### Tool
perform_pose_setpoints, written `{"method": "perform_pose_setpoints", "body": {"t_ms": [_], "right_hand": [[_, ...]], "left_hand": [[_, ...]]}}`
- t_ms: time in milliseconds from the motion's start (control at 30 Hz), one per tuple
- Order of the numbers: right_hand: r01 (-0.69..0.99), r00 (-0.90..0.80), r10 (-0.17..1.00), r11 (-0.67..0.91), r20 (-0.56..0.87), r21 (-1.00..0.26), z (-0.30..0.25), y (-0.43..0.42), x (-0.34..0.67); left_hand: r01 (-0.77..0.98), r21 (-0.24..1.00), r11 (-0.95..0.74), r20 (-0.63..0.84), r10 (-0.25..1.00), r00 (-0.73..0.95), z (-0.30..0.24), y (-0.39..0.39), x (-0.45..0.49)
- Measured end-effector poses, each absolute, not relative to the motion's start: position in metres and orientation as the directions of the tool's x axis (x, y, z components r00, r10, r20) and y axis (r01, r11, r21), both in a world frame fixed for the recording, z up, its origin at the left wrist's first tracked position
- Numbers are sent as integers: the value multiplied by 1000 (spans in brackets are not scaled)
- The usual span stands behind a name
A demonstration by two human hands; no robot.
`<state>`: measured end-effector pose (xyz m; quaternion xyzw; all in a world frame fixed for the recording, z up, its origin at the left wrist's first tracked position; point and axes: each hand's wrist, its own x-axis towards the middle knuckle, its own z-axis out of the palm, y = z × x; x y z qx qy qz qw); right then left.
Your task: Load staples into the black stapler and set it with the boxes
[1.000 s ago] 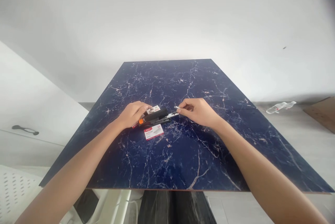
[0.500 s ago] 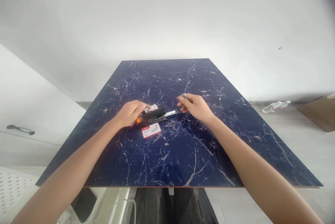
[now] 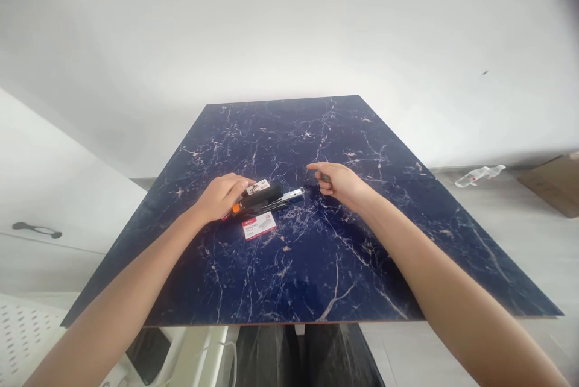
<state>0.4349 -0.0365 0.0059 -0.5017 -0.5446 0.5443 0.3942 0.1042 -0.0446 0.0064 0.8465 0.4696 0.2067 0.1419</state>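
Left hand (image 3: pixel 221 195) lay closed over black stapler (image 3: pixel 259 199) rear, pressing it on table (image 3: pixel 316 266). Staple box (image 3: pixel 258 225) just below it, contents hidden. Right hand (image 3: pixel 338 179) beyond stapler's metal tip, forefinger extended, other fingers curled, holding nothing visible.

My left hand (image 3: pixel 222 195) covers the rear end of the stapler (image 3: pixel 257 200), so I cannot tell how my fingers sit on it. The box (image 3: pixel 259 187) behind the stapler shows only one corner; the rest lies hidden under the stapler and my fingers. Print on the staple box (image 3: pixel 258 225) lying in front is too small to read. My right hand (image 3: pixel 338 181) curls its lower fingers into the palm, and whether anything sits inside them cannot be told. Both my forearms run out of the bottom edge. The cardboard (image 3: pixel 554 183) at the far right is cut off by the edge. The bottle (image 3: pixel 478 175) on the floor is too small to make out its label.
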Motion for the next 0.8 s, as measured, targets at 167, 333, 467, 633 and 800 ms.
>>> {"method": "perform_pose_setpoints", "body": {"t_ms": [167,333,467,633,800], "right_hand": [[443,-114,991,111,66,-890,5,-39,435],[597,-284,921,387,266,-703,6,-48,428],[560,-482,829,541,284,-627,2,-53,418],[489,-605,757,597,245,-636,-3,-52,414],[514,-622,753,598,212,-614,-4,-49,415]], "left_hand": [[740,427,-520,200,852,483,7,-45,104],[750,381,-541,299,839,454,13,-49,106],[759,342,-554,446,807,388,21,-57,111],[761,314,-568,423,801,423,17,-59,114],[673,402,-620,373,783,498,18,-60,114]]}}
